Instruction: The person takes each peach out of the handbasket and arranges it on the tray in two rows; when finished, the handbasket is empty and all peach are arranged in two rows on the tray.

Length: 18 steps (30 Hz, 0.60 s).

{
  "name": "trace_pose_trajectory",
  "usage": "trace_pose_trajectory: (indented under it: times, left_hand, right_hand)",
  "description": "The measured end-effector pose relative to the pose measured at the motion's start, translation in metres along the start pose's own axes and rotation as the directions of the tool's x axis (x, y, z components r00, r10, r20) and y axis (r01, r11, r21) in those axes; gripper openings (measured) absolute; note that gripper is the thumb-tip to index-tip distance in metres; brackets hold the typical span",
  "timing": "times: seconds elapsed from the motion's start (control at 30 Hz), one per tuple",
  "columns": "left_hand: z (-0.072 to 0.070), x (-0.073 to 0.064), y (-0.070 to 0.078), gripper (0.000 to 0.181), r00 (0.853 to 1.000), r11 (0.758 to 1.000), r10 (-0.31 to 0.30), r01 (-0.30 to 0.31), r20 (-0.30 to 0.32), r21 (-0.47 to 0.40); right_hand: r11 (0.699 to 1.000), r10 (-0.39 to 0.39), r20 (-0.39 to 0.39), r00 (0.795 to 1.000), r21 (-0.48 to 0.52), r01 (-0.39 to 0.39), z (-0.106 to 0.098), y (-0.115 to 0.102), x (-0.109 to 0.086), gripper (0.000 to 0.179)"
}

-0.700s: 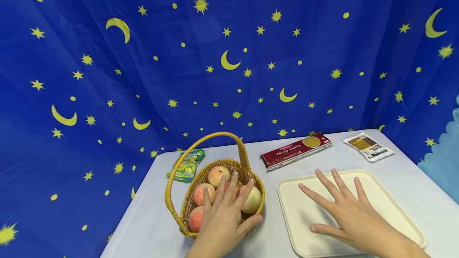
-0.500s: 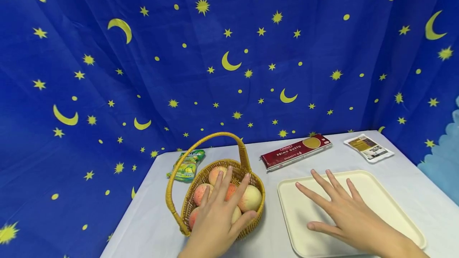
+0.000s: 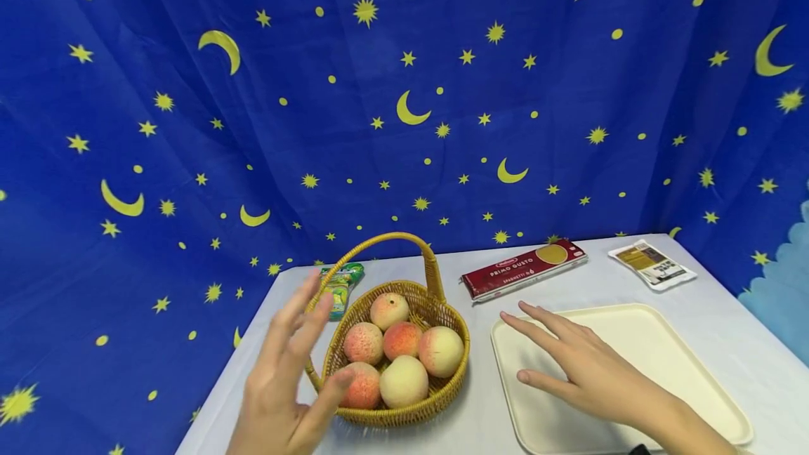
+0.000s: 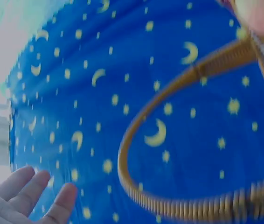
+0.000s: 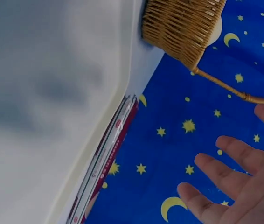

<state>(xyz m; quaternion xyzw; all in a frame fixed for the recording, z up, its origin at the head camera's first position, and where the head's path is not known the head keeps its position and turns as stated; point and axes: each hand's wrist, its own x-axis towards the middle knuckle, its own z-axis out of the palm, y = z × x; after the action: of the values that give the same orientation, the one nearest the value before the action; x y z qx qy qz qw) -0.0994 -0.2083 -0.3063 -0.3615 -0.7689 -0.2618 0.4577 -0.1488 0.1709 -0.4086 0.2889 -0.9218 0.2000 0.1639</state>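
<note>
A wicker basket (image 3: 417, 413) with a tall arched handle holds several peaches (image 3: 404, 381), some red and some pale. Just left of it my left hand (image 3: 284, 378) is raised, fingers extended and thumb apart, overlapping the handle's left side in the head view. In the left wrist view the handle (image 4: 127, 154) curves beside that hand's fingers (image 4: 62, 203). My right hand (image 3: 588, 364) hovers over the left part of a cream tray (image 3: 689, 371), fingers straight and holding nothing. The right wrist view shows its spread fingers (image 5: 225, 177) apart from the basket.
A red spaghetti pack (image 3: 524, 269) lies behind the tray, and a white and brown packet (image 3: 652, 264) sits at the back right. Behind the basket is a green and yellow bag (image 3: 341, 293), partly hidden. A blue star-and-moon curtain (image 3: 404, 90) hangs beyond the white-covered table (image 3: 480, 434).
My left hand has moved left from above the peaches to beside the basket, turning sideways. My right hand has shifted slightly left and its fingers have drawn closer together.
</note>
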Motion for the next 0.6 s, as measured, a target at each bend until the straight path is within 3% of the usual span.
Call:
trace_pose_trajectory:
  times: [0.1, 0.17, 0.23, 0.27, 0.3, 0.4, 0.5, 0.53, 0.6]
  left_hand:
    - [-0.018, 0.001, -0.013, 0.062, 0.994, 0.999, -0.027, 0.023, -0.103, -0.047]
    - [-0.029, -0.005, -0.024, 0.054, 0.983, 0.990, -0.122, 0.111, -0.136, -0.087]
    - [-0.038, -0.013, -0.037, 0.051, 0.956, 0.965, -0.254, 0.239, -0.149, -0.106]
    - [-0.042, -0.018, -0.044, 0.052, 0.932, 0.943, -0.331, 0.320, -0.147, -0.098]
    - [-0.045, -0.023, -0.051, 0.054, 0.899, 0.910, -0.414, 0.405, -0.144, -0.091]
    - [-0.049, -0.038, -0.071, 0.055, 0.768, 0.777, -0.629, 0.623, -0.117, -0.088]
    - [-0.044, -0.053, -0.093, 0.053, 0.634, 0.635, -0.771, 0.762, -0.054, -0.124]
    - [-0.042, -0.058, -0.101, 0.052, 0.599, 0.595, -0.800, 0.789, -0.027, -0.152]
    - [-0.036, -0.069, -0.115, 0.053, 0.548, 0.531, -0.835, 0.823, 0.041, -0.200]
  right_hand:
    - [0.999, 0.016, 0.017, 1.000, 0.052, -0.017, 0.004, -0.003, 0.008, 0.070]
    - [0.996, 0.016, 0.023, 1.000, 0.089, -0.018, 0.007, -0.005, 0.013, 0.070]
    - [0.991, 0.026, 0.041, 0.999, 0.133, -0.031, 0.010, -0.007, 0.018, 0.069]
    - [0.986, 0.026, 0.048, 0.999, 0.161, -0.033, 0.012, -0.008, 0.020, 0.069]
    - [0.981, 0.027, 0.058, 0.998, 0.193, -0.038, 0.014, -0.010, 0.023, 0.068]
    - [0.956, 0.025, 0.085, 0.996, 0.288, -0.048, 0.019, -0.011, 0.032, 0.067]
    - [0.932, 0.014, 0.094, 0.995, 0.360, -0.047, 0.026, -0.011, 0.040, 0.066]
    - [0.925, 0.009, 0.094, 0.996, 0.377, -0.044, 0.028, -0.011, 0.042, 0.066]
    - [0.912, -0.001, 0.096, 0.995, 0.408, -0.038, 0.033, -0.011, 0.047, 0.065]
